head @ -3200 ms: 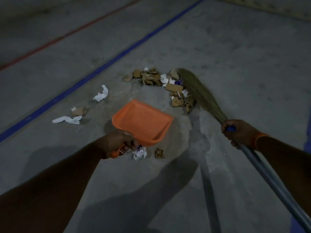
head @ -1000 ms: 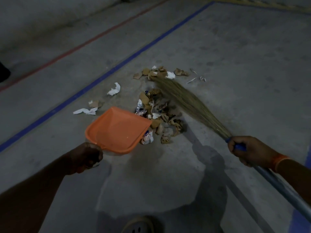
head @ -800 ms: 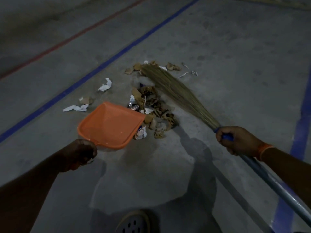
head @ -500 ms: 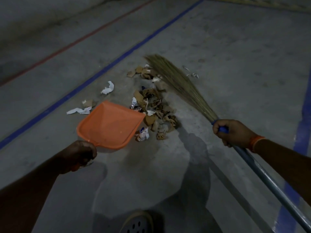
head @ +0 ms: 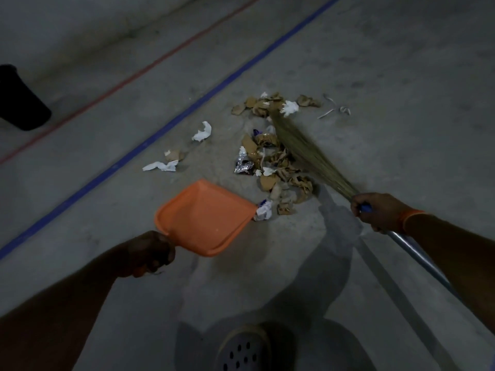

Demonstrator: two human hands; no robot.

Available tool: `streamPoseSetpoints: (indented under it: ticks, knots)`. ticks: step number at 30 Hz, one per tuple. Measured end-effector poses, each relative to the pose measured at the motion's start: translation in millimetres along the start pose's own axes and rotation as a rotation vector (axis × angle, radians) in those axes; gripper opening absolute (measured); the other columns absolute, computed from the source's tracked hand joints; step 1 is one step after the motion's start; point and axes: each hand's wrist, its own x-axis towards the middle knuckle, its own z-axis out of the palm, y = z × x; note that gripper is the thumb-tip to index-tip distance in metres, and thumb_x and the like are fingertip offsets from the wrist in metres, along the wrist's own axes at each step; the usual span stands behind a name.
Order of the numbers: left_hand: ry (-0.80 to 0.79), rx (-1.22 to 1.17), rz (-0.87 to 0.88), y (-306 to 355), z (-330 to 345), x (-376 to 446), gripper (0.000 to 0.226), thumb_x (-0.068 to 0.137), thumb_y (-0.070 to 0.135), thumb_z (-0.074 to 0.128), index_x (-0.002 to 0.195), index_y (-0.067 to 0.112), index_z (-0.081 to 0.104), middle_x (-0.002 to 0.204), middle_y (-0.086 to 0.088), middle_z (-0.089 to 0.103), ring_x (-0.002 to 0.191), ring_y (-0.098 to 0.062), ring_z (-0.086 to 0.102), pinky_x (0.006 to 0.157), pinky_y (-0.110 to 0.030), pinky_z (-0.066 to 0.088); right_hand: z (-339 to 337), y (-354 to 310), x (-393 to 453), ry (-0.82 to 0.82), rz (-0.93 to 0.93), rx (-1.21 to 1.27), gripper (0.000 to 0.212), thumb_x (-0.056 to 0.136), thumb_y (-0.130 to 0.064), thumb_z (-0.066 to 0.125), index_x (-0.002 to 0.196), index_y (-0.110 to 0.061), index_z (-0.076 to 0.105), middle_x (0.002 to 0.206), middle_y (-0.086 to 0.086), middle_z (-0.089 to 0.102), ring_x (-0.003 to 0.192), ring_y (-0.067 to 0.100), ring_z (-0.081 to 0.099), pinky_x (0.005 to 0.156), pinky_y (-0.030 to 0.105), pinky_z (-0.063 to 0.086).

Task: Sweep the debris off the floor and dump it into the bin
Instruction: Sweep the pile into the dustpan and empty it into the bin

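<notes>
My left hand point(head: 151, 253) grips the handle of an orange dustpan point(head: 206, 218), held low with its front edge beside the debris. A pile of brown cardboard scraps and crumpled wrappers point(head: 276, 167) lies on the grey floor just right of the pan. My right hand point(head: 375, 210) holds the grass broom point(head: 305, 151) by its metal pole; the bristles lie along the pile's right side, tip near a white paper wad point(head: 289, 108). More brown scraps point(head: 257, 105) sit at the far end. Loose white papers point(head: 202, 132) point(head: 160, 166) lie left of the pile.
A dark bin point(head: 18, 100) stands at the far left edge. A blue line point(head: 160, 132) and a red line point(head: 128, 77) run diagonally across the concrete floor. My shoe point(head: 243, 349) shows at the bottom. Small white strips point(head: 334, 109) lie far right of the pile.
The broom has swung down from beyond the far scraps and now lies against the pile's right side. The dustpan stays beside the pile in my left hand.
</notes>
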Motion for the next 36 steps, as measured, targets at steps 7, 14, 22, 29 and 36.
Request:
streamPoseSetpoints:
  ticks: [7, 14, 22, 29, 36]
  knots:
    - [-0.007, -0.001, 0.001, 18, 9, 20, 0.026, 0.09, 0.007, 0.053, 0.069, -0.004, 0.064, 0.055, -0.013, 0.051, 0.042, -0.016, 0.04, 0.045, -0.02, 0.032, -8, -2, -17, -0.164, -0.149, -0.146, 0.022, 0.083, -0.001, 0.054, 0.076, -0.021, 0.058, 0.063, 0.003, 0.06, 0.042, 0.013, 0.055, 0.045, 0.025, 0.049]
    - [-0.002, 0.003, 0.058, 31, 15, 30, 0.02, 0.085, 0.004, 0.055, 0.071, -0.007, 0.064, 0.047, -0.012, 0.051, 0.037, -0.015, 0.043, 0.04, -0.019, 0.035, -16, 8, -34, -0.103, -0.14, -0.014, 0.026, 0.085, 0.004, 0.056, 0.078, -0.02, 0.065, 0.07, 0.01, 0.063, 0.044, 0.015, 0.053, 0.045, 0.025, 0.048]
    - [0.015, 0.011, 0.127, 24, 13, 36, 0.019, 0.07, 0.012, 0.059, 0.067, -0.003, 0.07, 0.052, -0.016, 0.054, 0.043, -0.02, 0.048, 0.046, -0.023, 0.039, -16, 4, -28, -0.057, -0.183, 0.103, 0.021, 0.087, 0.002, 0.059, 0.082, -0.017, 0.066, 0.066, 0.003, 0.06, 0.045, 0.016, 0.053, 0.046, 0.029, 0.048]
    - [0.036, 0.006, 0.152, 14, 2, 5, 0.023, 0.062, 0.018, 0.066, 0.067, -0.003, 0.072, 0.055, -0.02, 0.057, 0.044, -0.022, 0.051, 0.045, -0.022, 0.041, -17, -6, -3, -0.006, -0.196, 0.078, 0.02, 0.089, -0.004, 0.061, 0.081, -0.021, 0.066, 0.071, 0.012, 0.063, 0.047, 0.016, 0.054, 0.046, 0.03, 0.048]
    - [0.003, 0.015, 0.075, -10, -19, -15, 0.029, 0.061, 0.024, 0.07, 0.07, -0.003, 0.072, 0.06, -0.018, 0.059, 0.045, -0.021, 0.051, 0.048, -0.023, 0.041, -22, -23, 15, 0.017, -0.214, -0.035, 0.019, 0.089, -0.006, 0.063, 0.082, -0.023, 0.064, 0.07, 0.016, 0.065, 0.044, 0.016, 0.057, 0.044, 0.028, 0.051]
